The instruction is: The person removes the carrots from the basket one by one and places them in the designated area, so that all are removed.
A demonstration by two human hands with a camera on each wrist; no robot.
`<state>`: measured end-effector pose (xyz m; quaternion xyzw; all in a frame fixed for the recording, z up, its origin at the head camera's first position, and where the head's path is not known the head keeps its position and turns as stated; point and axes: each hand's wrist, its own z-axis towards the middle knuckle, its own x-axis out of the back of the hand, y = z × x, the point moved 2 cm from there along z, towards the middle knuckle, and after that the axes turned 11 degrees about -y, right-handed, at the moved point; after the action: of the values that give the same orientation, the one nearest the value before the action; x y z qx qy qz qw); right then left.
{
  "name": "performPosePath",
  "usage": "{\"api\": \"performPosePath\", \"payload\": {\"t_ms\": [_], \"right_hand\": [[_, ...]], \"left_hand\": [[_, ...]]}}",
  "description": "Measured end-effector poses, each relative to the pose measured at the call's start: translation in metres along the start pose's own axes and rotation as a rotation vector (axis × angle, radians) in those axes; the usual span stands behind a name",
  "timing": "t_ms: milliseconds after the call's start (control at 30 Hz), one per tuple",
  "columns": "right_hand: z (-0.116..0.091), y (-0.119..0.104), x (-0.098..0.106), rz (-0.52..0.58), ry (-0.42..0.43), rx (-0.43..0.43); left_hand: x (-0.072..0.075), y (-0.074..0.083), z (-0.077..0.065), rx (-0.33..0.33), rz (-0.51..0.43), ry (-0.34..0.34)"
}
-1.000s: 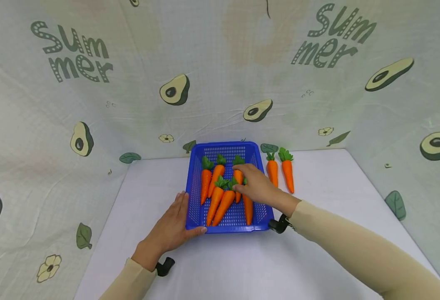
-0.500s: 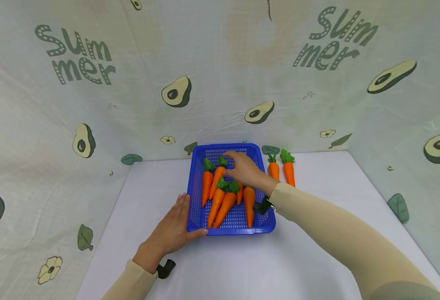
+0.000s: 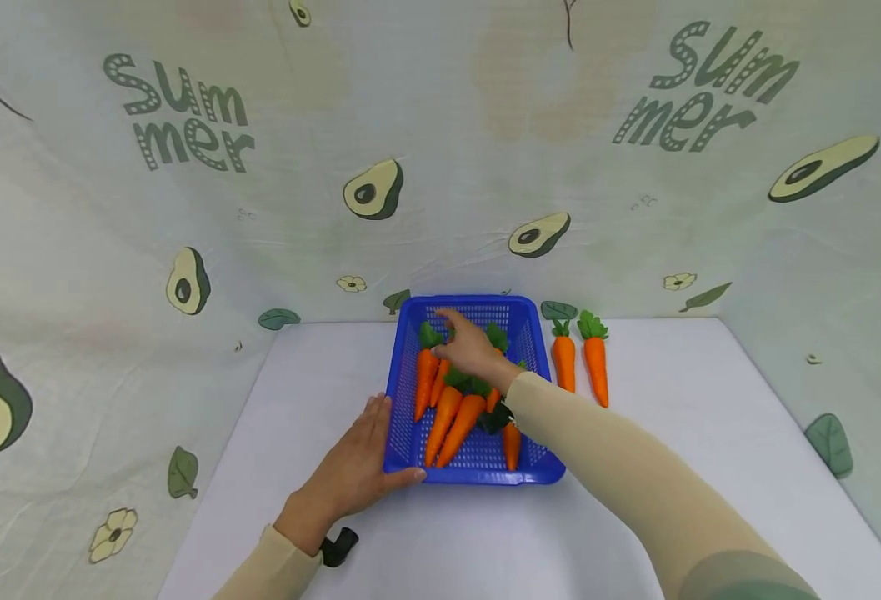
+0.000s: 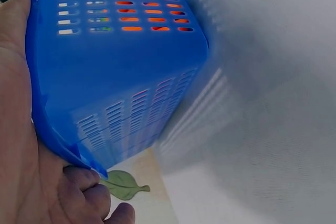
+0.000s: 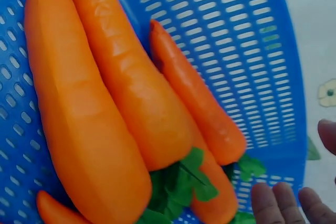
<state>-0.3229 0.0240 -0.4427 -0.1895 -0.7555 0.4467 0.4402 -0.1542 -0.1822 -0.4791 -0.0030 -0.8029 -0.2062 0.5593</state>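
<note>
A blue plastic basket (image 3: pixel 478 477) with slotted walls holds several orange carrots with green tops. My left hand (image 3: pixel 348 465) rests against its near left corner, fingers straight along the left side and thumb on the front rim; the left wrist view shows the palm against the rim (image 4: pixel 39 98). My right hand (image 3: pixel 472 345) hovers over the back left of the basket, thumb and index finger spread with nothing between them. Nearest to it are the leftmost carrot (image 3: pixel 426 379) and a carrot (image 3: pixel 441 382) partly hidden beneath the hand. In the right wrist view its fingertips (image 5: pixel 265 200) show beside carrot leaves.
Two more carrots, an inner one (image 3: pixel 563 362) and an outer one (image 3: pixel 595 371), lie on the white table (image 3: pixel 658 383) right of the basket. A patterned cloth (image 3: pixel 440 108) hangs behind and at both sides. My right forearm crosses the basket's right rim.
My right hand has moved left from the back right carrot, over the basket, to the carrots at back left. The left hand stays at the corner. The head view has shifted slightly.
</note>
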Motion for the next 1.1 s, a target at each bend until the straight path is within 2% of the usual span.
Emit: {"api": "performPosePath", "payload": {"t_ms": [300, 600, 833, 1100], "right_hand": [[0.015, 0.017, -0.011, 0.037, -0.029, 0.008], [0.024, 0.024, -0.018, 0.153, -0.047, 0.0], [0.025, 0.028, -0.025, 0.194, -0.016, 0.003], [0.023, 0.032, -0.032, 0.209, -0.063, -0.014]], "left_hand": [[0.001, 0.001, -0.001, -0.003, -0.009, -0.009], [0.0, -0.001, 0.0, 0.004, 0.011, -0.003], [-0.001, -0.001, 0.001, -0.005, 0.021, 0.004], [-0.002, -0.002, 0.0, -0.017, 0.009, 0.014]]}}
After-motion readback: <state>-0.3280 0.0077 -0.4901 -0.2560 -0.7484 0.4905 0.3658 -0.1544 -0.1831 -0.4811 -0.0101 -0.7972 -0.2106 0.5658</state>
